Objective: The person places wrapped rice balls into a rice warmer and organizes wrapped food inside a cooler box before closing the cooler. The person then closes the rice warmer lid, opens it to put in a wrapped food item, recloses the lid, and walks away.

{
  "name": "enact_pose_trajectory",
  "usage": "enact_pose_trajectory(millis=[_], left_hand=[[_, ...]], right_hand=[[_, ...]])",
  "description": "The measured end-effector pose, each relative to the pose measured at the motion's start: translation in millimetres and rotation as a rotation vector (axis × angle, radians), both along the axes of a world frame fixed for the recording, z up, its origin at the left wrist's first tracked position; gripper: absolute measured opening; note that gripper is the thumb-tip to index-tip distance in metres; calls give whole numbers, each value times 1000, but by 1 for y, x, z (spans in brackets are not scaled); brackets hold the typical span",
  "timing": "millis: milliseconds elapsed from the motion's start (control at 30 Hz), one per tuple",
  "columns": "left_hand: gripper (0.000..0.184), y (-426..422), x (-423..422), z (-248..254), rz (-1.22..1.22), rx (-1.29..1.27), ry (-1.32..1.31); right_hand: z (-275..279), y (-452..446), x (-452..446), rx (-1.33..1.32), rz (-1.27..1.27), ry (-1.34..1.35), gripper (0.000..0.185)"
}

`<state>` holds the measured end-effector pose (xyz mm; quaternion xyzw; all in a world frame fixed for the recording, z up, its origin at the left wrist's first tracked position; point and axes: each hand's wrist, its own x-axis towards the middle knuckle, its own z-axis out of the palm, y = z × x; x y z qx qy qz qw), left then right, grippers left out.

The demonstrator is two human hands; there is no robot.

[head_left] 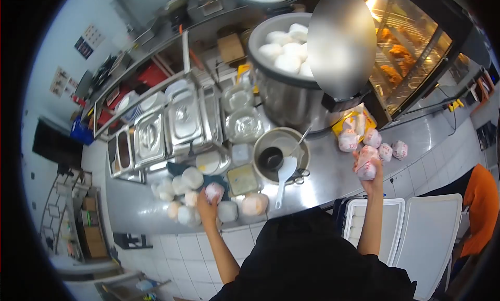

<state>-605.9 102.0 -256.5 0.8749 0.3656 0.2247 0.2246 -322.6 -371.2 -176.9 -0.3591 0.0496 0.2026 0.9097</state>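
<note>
On the left part of the steel counter, my left hand point(208, 208) is closed around a round paper-wrapped bundle point(214, 192) with red print. Around it sit white wrapped bundles point(192, 177), an orange-tinted wrapped bundle point(255, 203) and a grey-white one point(227, 211). At the right, my right hand point(372, 182) grips another red-printed paper-wrapped bundle point(367, 163), its fingers partly hidden behind it. More printed bundles point(400, 150) lie just beyond that hand, beside a yellow packet point(359, 115).
A large pot point(284, 95) full of white bundles stands at the back. A bowl point(260, 168) with a white rice paddle point(286, 176) and scissors point(299, 176) is between my hands. Lidded steel pans point(150, 137) stand left, a heated display point(411, 56) right, and an opened white cooler point(390, 212) below.
</note>
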Motion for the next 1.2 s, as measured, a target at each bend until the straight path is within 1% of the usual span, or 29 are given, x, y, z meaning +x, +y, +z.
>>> enact_pose_trajectory(millis=[33, 67, 100, 167, 200, 233, 267, 300, 333, 400, 433, 500, 533, 567, 600, 667, 700, 733, 800, 833, 867, 900, 933, 967, 1000, 1067, 1100, 1167, 1200], left_hand=[[47, 5, 4, -4, 30, -84, 50], [52, 10, 7, -8, 65, -170, 103], [58, 18, 6, -10, 51, -191, 165], [71, 33, 8, -6, 30, -228, 292], [73, 31, 15, 3, 29, -264, 315], [74, 27, 20, 14, 32, -302, 338], [76, 26, 27, 19, 35, -337, 361], [75, 26, 25, 14, 13, -260, 323], [74, 23, 29, 15, 52, -271, 322], [73, 11, 34, 29, 132, -292, 329], [73, 3, 35, 34, 145, -240, 285], [73, -9, 32, 42, 229, -232, 235], [72, -14, 32, 52, 271, -226, 209], [71, -21, 27, 67, 279, -317, 83], [70, -27, 33, 95, 278, -404, -39], [67, -67, 94, 196, 61, -669, -209], [64, -78, 125, 223, -85, -594, -287], [61, -88, 155, 245, -228, -521, -360], [55, -107, 215, 279, -483, -597, -330], [52, -121, 252, 292, -531, -596, -346], [51, -138, 290, 303, -580, -594, -361], [51, -157, 324, 315, -579, -647, -325], [51, -173, 354, 324, -579, -699, -289], [53, -181, 383, 319, -620, -648, -291], [54, -187, 409, 307, -662, -599, -290], [53, -190, 449, 280, -639, -401, -153], [55, -192, 454, 275, -658, -380, -101], [59, -192, 462, 271, -689, -320, -21], [60, -193, 463, 272, -718, -252, 35]], right_hand=[[22, -4, 15, 68, 17, -77, 61], [55, -4, 28, -31, -32, -175, 62], [89, 0, 42, -131, -78, -270, 63], [143, 3, 83, -253, -14, -482, 64], [174, 14, 102, -308, 38, -591, 60], [196, 23, 122, -364, 34, -626, 57], [216, 31, 146, -432, 99, -694, 53], [235, 44, 166, -617, 109, -716, 48], [246, 57, 189, -862, 122, -913, 50], [259, 87, 226, -1046, 293, -1014, 51], [258, 101, 246, -1160, 382, -1092, 51], [241, 125, 281, -1350, 517, -1266, 50], [232, 135, 290, -1472, 663, -1337, 52], [225, 143, 296, -1593, 812, -1401, 54], [219, 147, 307, -1713, 962, -1450, 56], [222, 144, 296, -1752, 845, -1407, 62], [223, 140, 290, -1771, 800, -1380, 65], [221, 137, 289, -1741, 826, -1404, 66], [221, 131, 292, -1683, 863, -1454, 69], [220, 126, 291, -1616, 812, -1487, 66], [221, 120, 288, -1548, 785, -1418, 66], [224, 113, 284, -1481, 753, -1348, 66], [224, 103, 280, -1417, 718, -1278, 67], [212, 89, 275, -1359, 507, -1400, 65], [213, 73, 262, -1316, 393, -1387, 63], [217, 39, 226, -1235, 174, -1341, 59], [209, 21, 208, -1155, 67, -1183, 55], [169, -19, 180, -1143, 91, -887, 59], [141, -35, 167, -1233, 190, -790, 62]])
